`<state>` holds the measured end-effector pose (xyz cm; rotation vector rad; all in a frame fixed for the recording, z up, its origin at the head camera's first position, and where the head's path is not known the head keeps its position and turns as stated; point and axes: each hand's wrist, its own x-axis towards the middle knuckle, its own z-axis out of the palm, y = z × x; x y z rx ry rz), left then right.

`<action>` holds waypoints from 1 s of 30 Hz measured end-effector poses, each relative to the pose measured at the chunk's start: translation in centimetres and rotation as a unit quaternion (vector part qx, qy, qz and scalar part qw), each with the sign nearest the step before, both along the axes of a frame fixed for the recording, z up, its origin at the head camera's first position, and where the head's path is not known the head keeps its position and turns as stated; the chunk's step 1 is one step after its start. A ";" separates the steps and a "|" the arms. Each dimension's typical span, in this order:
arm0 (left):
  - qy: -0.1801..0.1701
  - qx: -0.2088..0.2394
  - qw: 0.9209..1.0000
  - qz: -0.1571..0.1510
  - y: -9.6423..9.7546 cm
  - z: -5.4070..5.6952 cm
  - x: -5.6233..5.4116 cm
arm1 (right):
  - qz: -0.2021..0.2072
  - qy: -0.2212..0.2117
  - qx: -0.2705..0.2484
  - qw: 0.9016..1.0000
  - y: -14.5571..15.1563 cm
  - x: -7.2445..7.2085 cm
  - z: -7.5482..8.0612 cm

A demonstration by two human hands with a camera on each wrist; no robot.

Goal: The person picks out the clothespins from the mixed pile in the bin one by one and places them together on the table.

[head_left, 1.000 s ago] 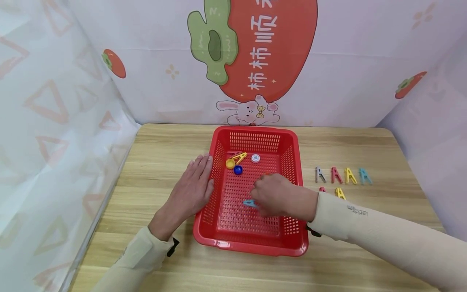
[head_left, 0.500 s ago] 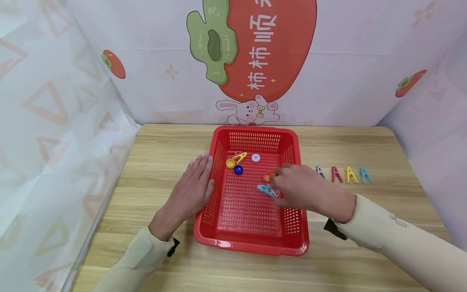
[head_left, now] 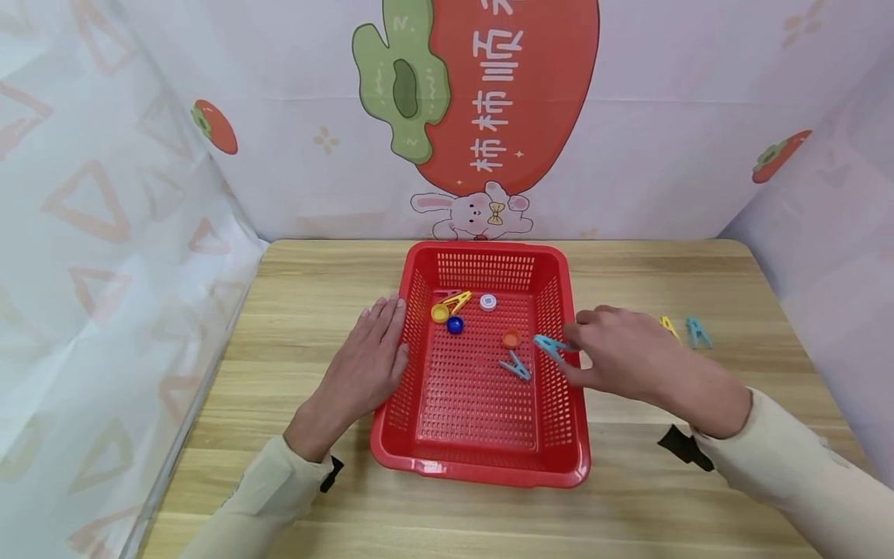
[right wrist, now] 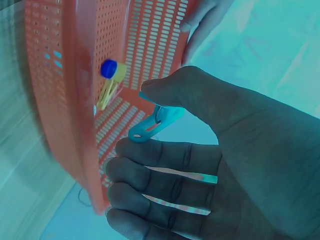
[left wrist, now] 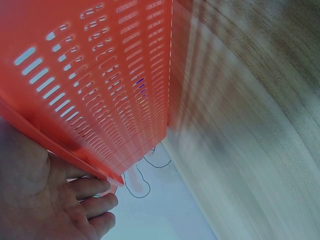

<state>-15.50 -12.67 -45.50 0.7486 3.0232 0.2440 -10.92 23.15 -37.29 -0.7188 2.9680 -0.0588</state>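
Note:
My left hand point(head_left: 363, 361) lies along the left rim of a red plastic basket point(head_left: 482, 479), its fingers straight. In the left wrist view, its relaxed fingers point(left wrist: 95, 200) are at the rim beside the slotted wall. My right hand point(head_left: 621, 349) is over the basket's right rim and pinches a light blue clothespin point(head_left: 549, 346) between thumb and index finger. The right wrist view shows the held clothespin point(right wrist: 155, 122) clearly. On the basket floor lie a grey-blue clothespin point(head_left: 517, 366) and an orange cap point(head_left: 511, 338).
Farther back in the basket are a white cap point(head_left: 488, 302), a blue cap point(head_left: 455, 324), a yellow cap point(head_left: 440, 313), a yellow clothespin point(head_left: 457, 301) and a partly hidden red one. Right of the hand, another yellow clothespin point(head_left: 668, 326) and a blue one point(head_left: 698, 332) lie on the table.
My right hand has moved right, from inside the basket to its right rim, carrying the light blue clothespin. The grey-blue clothespin and orange cap now show fully. My left hand stays put.

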 end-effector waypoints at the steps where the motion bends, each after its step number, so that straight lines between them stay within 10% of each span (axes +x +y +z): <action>1: -0.002 0.000 1.000 0.001 0.0 0.0 0.0 | -0.005 0.002 -0.005 1.000 0.4 0.1 -0.1; 30: -0.012 0.006 1.000 0.006 0.0 -0.2 -0.1 | -0.131 -0.004 -0.034 0.991 9.8 3.0 -3.6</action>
